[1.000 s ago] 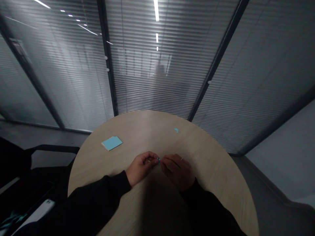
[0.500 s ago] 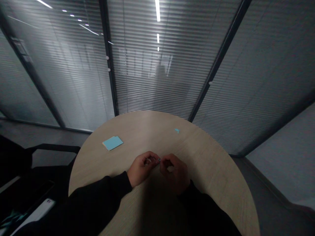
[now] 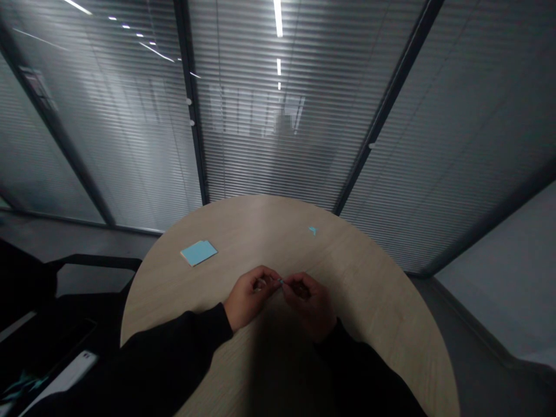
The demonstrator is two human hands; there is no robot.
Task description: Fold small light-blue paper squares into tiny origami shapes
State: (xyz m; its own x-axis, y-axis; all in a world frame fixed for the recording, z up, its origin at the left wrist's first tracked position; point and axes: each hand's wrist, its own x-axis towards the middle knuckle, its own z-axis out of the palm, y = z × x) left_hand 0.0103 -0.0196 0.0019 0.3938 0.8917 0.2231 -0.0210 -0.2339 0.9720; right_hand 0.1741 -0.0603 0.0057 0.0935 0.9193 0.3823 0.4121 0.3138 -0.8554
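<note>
Two hands are meeting over the round wooden table (image 3: 382, 313), the left hand (image 3: 245, 301) and the right hand (image 3: 313, 307) both pinching a tiny blue piece (image 3: 281, 281) between their fingertips, its shape too small to make out. Ahead and to the left, a stack of light-blue paper (image 3: 198, 253) is lying well inside the table's rim, its corners pointing at an angle. A small blue scrap (image 3: 313, 230) is resting beyond the right hand, nearer the far edge. Wide wood surface is stretching from the right hand to the curving right rim, giving that elbow room; on the left, a black armrest (image 3: 98, 262) is standing close beside the edge.
</note>
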